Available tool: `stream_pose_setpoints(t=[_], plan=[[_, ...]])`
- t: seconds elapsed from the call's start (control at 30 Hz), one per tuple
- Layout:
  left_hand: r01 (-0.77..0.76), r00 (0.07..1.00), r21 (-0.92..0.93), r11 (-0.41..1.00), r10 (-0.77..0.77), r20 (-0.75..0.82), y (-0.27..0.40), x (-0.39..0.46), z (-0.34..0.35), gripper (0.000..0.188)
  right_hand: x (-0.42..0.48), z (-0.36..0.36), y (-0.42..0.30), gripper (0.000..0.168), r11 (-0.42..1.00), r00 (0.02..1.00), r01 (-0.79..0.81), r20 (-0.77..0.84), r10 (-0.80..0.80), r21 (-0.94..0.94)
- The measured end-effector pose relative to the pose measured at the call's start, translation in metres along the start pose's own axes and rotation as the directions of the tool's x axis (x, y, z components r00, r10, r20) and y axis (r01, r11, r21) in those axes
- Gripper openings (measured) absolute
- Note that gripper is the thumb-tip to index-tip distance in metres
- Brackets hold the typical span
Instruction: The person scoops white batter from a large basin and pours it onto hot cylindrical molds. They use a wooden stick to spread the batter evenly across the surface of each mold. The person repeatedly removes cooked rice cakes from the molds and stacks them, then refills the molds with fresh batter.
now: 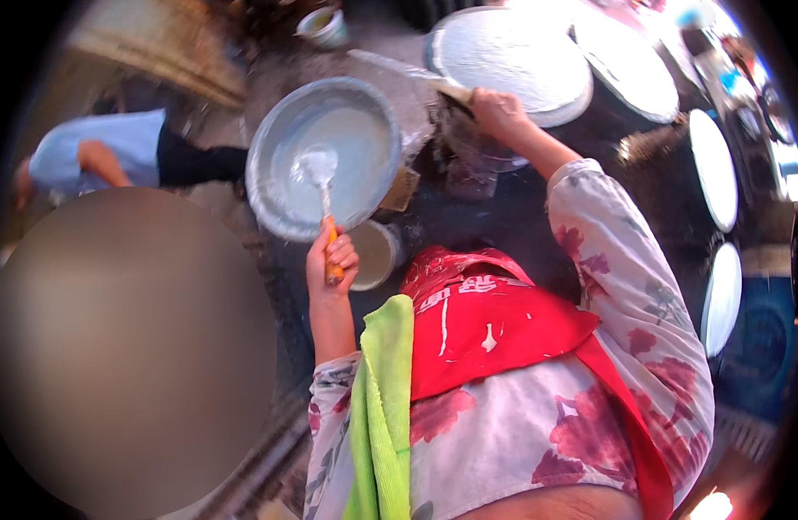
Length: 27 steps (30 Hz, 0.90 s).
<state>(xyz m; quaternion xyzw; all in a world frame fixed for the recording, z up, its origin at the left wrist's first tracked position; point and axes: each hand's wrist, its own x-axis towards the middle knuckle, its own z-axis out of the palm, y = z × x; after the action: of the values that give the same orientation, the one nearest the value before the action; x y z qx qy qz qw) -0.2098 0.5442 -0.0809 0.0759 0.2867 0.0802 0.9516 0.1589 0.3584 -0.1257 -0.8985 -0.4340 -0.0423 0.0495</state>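
Note:
My left hand (pixel 334 257) grips the orange handle of a scoop-like tool (pixel 318 166); its head is coated white and rests in a big grey basin (pixel 269 214). Pale, milky liquid (pixel 353 149) covers the basin's bottom. Further right, my right hand (pixel 499 114) is closed around the handle of a long flat spatula (pixel 399 65). The spatula's blade points left, beside a large round plate (pixel 512 62) covered with a white layer. Whether the blade touches that plate's rim I cannot tell.
Several more white-topped round plates (pixel 626 62) curve along the right. A bucket of cloudy liquid (pixel 373 257) stands below the basin, a small pail (pixel 323 27) beyond it. At left is a person in a light blue shirt (pixel 103 146). A green cloth (pixel 382 403) hangs by my red apron (pixel 496 325).

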Motion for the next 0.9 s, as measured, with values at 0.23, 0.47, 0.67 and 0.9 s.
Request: stream_pose_setpoints(t=[0.23,0.47,0.67,0.9], plan=[[-0.147,0.983,-0.002,0.989,0.146,-0.11,-0.022,-0.019,0.022,0.023,0.048,0.01,0.012,0.021,0.993,0.996,0.084,-0.007,-0.084,0.083],[-0.194,0.977,0.021,0.981,0.195,-0.087,-0.037,-0.024,0.025,0.025,0.068,0.007,0.043,0.021,0.867,0.986,0.028,-0.156,0.057,0.497],[-0.191,0.975,0.004,0.982,0.19,-0.116,-0.048,-0.019,0.041,0.028,0.079,-0.048,0.111,0.019,0.664,0.914,-0.043,-0.239,0.327,0.747],[-0.114,0.992,-0.018,0.993,0.113,-0.055,-0.042,-0.006,0.046,0.028,0.04,-0.108,0.214,0.015,0.259,0.688,0.264,-0.37,0.625,0.929]])
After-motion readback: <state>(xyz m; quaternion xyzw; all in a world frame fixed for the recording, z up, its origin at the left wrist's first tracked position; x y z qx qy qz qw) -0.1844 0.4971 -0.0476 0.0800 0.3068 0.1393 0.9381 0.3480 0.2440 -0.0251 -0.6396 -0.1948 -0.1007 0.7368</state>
